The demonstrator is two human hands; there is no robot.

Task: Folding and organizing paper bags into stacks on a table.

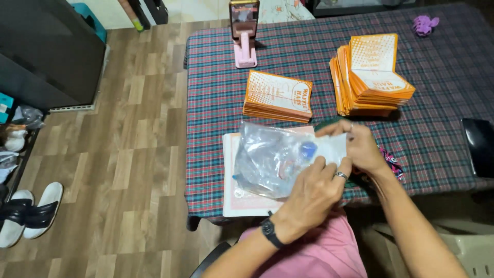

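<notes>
Between both hands, a clear plastic bag (272, 159) lies over a pink sheet (231, 175) on the checked surface (216, 103). Left hand (314, 193) has its grip closed on the bag's edge; right hand (360, 146) pinches it too. Beyond them sit orange packet stacks (278, 96).

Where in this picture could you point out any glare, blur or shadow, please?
Head view: glare streaks the crinkled clear plastic bag held by the left hand and right hand; the hands look slightly soft; the orange stacks cast a soft shadow on the checked tablecloth; the right edge is dim.
</notes>
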